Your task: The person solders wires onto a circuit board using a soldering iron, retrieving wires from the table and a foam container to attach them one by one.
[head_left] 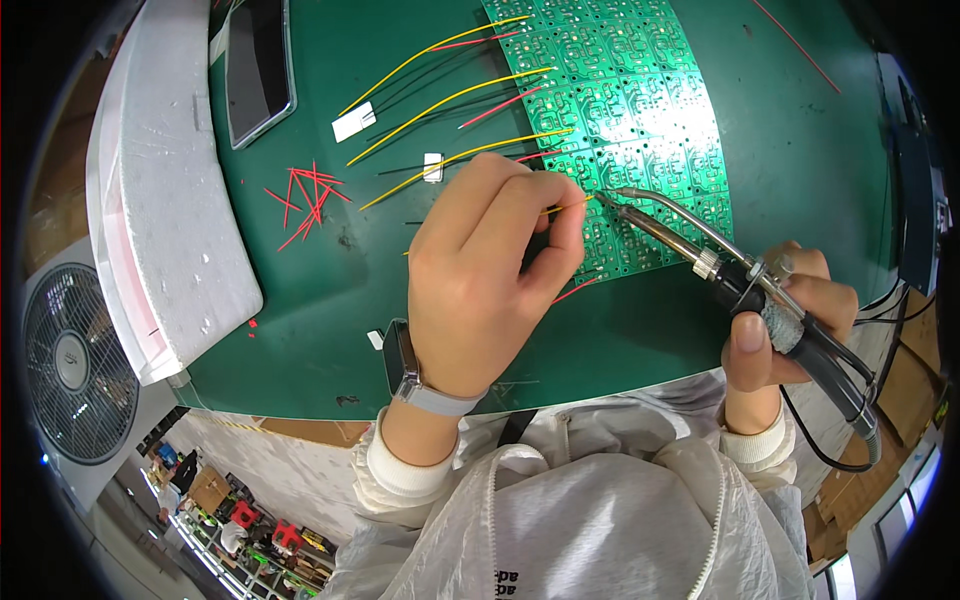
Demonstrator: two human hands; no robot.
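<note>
A: Where do we have the yellow wire?

B: At the left side of the board, its end close to the tip of the iron. Our left hand pinches it between thumb and fingertip over the board's left edge. Whether tip and wire touch, we can't tell.

A: And our right hand?

B: Beyond the board's lower right corner, wrapped around the iron's handle at the grey padding. The metal tube beside the iron also reaches in over the board.

A: How should they handle?

B: The wire looks feather-light and bendy, so we'd grip its insulation just behind the bare end; further back, it would probably wag. The iron seems stiff and a bit front-long, and its metal shaft is likely hot, so we'd hold only behind the collar. The board looks thin, flat and fairly rigid, perhaps slick; we'd take it by its edges, off the small parts.

A: What else lies near?

B: Left of the board we see more wires fanning out from its edge, then red pieces in a loose heap.
</note>
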